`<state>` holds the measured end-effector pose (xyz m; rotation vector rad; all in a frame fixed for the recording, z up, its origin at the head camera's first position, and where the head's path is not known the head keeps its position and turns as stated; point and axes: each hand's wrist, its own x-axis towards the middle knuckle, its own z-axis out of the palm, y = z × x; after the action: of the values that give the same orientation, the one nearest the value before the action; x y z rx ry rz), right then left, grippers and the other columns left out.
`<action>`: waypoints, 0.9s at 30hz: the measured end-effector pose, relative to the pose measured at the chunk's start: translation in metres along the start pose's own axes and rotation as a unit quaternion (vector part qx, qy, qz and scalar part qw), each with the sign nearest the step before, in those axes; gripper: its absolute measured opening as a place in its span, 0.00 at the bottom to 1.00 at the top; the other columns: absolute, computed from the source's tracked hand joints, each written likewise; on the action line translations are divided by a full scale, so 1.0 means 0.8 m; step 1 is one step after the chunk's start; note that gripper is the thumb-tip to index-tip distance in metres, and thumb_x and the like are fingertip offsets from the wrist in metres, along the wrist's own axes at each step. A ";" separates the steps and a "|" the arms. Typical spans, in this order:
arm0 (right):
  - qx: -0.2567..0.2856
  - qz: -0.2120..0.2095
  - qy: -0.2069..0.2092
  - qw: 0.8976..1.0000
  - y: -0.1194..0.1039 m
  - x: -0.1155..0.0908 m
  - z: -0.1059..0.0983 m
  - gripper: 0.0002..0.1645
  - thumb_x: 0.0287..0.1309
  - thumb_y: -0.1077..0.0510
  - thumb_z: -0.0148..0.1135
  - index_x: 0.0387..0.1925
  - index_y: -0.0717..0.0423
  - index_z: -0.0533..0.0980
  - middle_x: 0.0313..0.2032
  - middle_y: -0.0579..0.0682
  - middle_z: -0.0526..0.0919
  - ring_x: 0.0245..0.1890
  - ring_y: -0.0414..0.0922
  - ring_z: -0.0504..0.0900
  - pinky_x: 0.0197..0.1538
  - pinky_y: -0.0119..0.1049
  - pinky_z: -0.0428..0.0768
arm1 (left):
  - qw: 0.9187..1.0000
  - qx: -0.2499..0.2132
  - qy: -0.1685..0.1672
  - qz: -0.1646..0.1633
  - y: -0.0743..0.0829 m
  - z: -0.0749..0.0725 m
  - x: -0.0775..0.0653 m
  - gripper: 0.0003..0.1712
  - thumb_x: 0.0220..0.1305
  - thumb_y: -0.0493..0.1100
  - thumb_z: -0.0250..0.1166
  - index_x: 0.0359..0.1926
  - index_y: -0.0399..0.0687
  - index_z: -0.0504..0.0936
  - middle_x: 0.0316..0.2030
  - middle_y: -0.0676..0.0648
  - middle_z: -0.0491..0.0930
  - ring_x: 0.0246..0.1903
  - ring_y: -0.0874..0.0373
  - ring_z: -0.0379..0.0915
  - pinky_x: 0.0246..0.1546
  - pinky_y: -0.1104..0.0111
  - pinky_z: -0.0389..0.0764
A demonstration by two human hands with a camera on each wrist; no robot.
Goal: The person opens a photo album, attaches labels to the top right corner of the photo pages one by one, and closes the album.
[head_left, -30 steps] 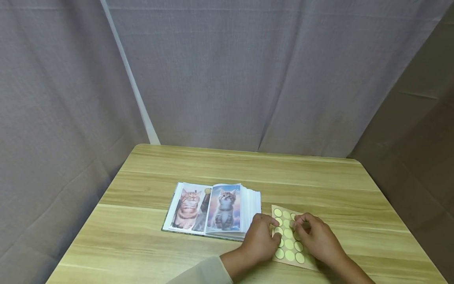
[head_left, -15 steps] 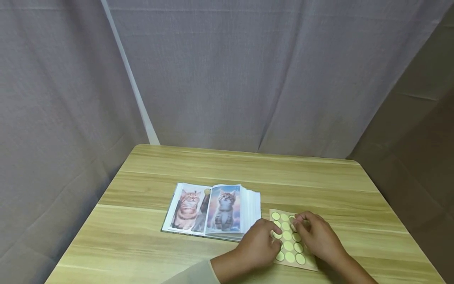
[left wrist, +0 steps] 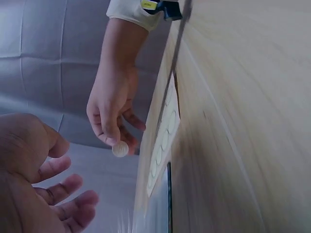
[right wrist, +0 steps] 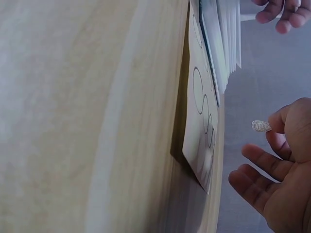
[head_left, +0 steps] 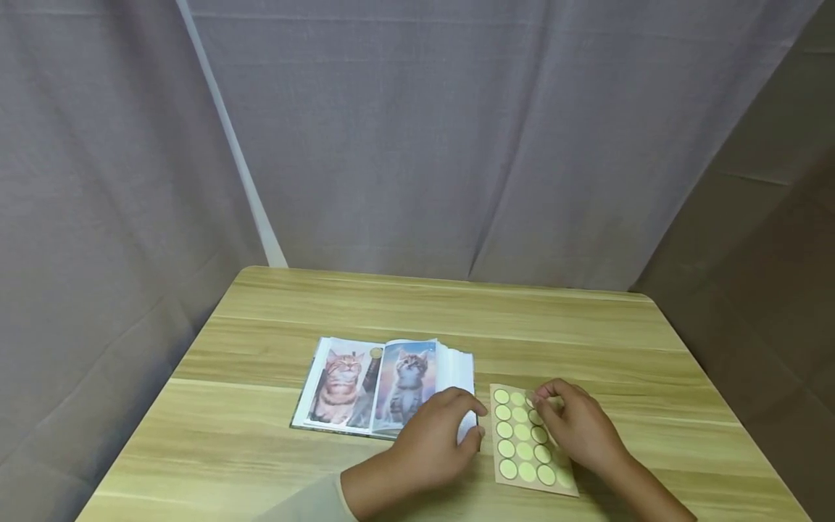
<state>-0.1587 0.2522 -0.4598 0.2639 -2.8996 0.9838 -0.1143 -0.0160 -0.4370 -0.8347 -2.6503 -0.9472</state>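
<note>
My right hand [head_left: 580, 428] pinches a small round sticker [right wrist: 261, 126] with a printed pattern between thumb and forefinger. In the left wrist view the sticker [left wrist: 120, 149] faces the camera, clear of the sheet. Beneath that hand lies a tan sticker sheet [head_left: 522, 487] with rows of yellow circles. My left hand [head_left: 433, 438] hovers over the lower right of an open photo album [head_left: 457, 370], its fingers loosely bent and holding nothing. Kitten pictures fill both album pages; a round gold sticker [head_left: 376, 353] sits at the top of the left one.
The wood-grain table [head_left: 274, 304] extends behind and to both sides of the album and sheet. Grey curtains [head_left: 365, 145] hang along its back and left, with a darker brown cloth [head_left: 750, 290] on the right.
My left hand has come off the sticker sheet and moved left over the album. The sheet has shifted slightly left and toward me. My right hand stays near the sheet's upper right.
</note>
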 end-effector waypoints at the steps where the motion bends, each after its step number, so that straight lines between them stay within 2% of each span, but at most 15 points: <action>1: 0.004 0.002 -0.003 1.000 -0.001 0.001 0.000 0.13 0.72 0.52 0.61 0.49 0.56 0.80 0.47 0.55 0.82 0.24 0.40 0.76 0.25 0.35 0.75 | 1.000 0.010 0.003 0.004 -0.002 -0.002 -0.002 0.12 0.68 0.43 0.65 0.52 0.53 0.81 0.52 0.56 0.79 0.53 0.60 0.76 0.55 0.65 0.77; 7: 0.014 0.019 -0.015 1.000 -0.007 0.003 0.002 0.14 0.72 0.51 0.61 0.50 0.55 0.80 0.48 0.55 0.82 0.28 0.40 0.79 0.28 0.37 0.77 | 0.998 0.057 0.004 0.025 -0.016 -0.012 -0.017 0.16 0.67 0.44 0.66 0.55 0.52 0.79 0.50 0.55 0.79 0.54 0.56 0.76 0.60 0.60 0.74; 15: 0.005 0.008 -0.006 1.000 -0.012 0.006 0.005 0.12 0.72 0.51 0.61 0.48 0.53 0.81 0.49 0.53 0.83 0.30 0.38 0.80 0.33 0.40 0.77 | 0.994 0.100 -0.040 0.013 -0.039 -0.033 -0.041 0.18 0.68 0.47 0.67 0.57 0.52 0.80 0.55 0.53 0.77 0.60 0.54 0.72 0.63 0.56 0.71; 19: 0.003 0.003 -0.005 1.000 -0.013 0.008 0.005 0.12 0.72 0.51 0.61 0.48 0.52 0.81 0.49 0.53 0.83 0.31 0.38 0.81 0.34 0.40 0.78 | 0.991 0.125 -0.055 0.004 -0.050 -0.039 -0.050 0.24 0.68 0.51 0.68 0.61 0.50 0.79 0.60 0.48 0.76 0.65 0.51 0.69 0.66 0.54 0.70; 23: 0.000 -0.002 -0.003 1.000 -0.015 0.010 0.006 0.11 0.72 0.50 0.61 0.47 0.52 0.81 0.48 0.52 0.84 0.30 0.38 0.80 0.32 0.39 0.77 | 0.985 0.138 -0.104 -0.007 -0.057 -0.043 -0.057 0.32 0.69 0.57 0.66 0.69 0.51 0.75 0.70 0.43 0.70 0.72 0.44 0.60 0.70 0.50 0.64; 27: 0.006 -0.006 -0.005 1.000 -0.018 0.016 0.007 0.11 0.72 0.51 0.61 0.47 0.52 0.81 0.45 0.52 0.84 0.27 0.39 0.78 0.29 0.38 0.76 | 0.975 0.150 -0.165 0.005 -0.059 -0.046 -0.062 0.38 0.71 0.62 0.61 0.75 0.54 0.68 0.76 0.42 0.60 0.76 0.41 0.50 0.72 0.48 0.58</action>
<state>-0.1684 0.2359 -0.4544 0.2870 -2.8991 1.0026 -0.1006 -0.0915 -0.4516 -1.0000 -2.9572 -0.4138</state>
